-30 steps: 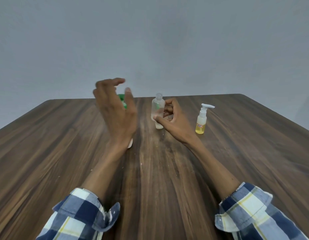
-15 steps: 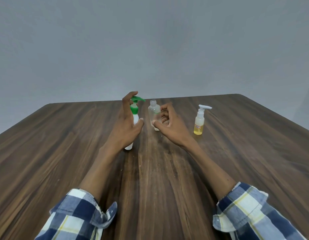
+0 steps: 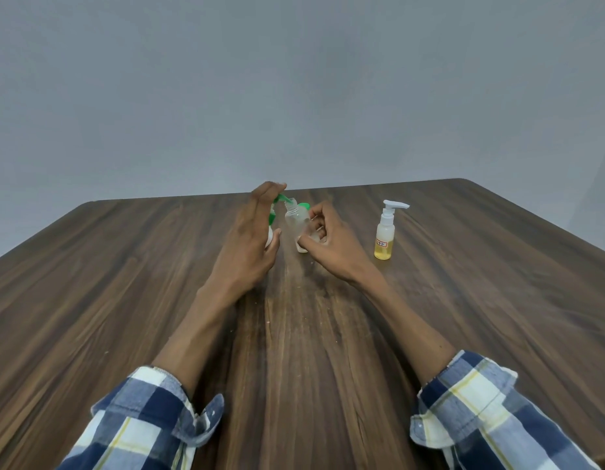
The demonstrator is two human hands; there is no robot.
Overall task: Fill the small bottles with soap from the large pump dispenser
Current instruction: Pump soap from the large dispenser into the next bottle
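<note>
pump top (image 3: 283, 199) green | small bottle (image 3: 385, 239) yellow liq, white pump | sleeves (image 3: 491, 412) blue/white plaid | table (image 3: 125, 300) dk brown woodgrain

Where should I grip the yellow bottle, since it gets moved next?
Take the yellow bottle round its straight body, below the white pump head, coming from the right, its free side. It stands upright and apart from the right hand, and the spout sticks out sideways, a poor hold.
</note>
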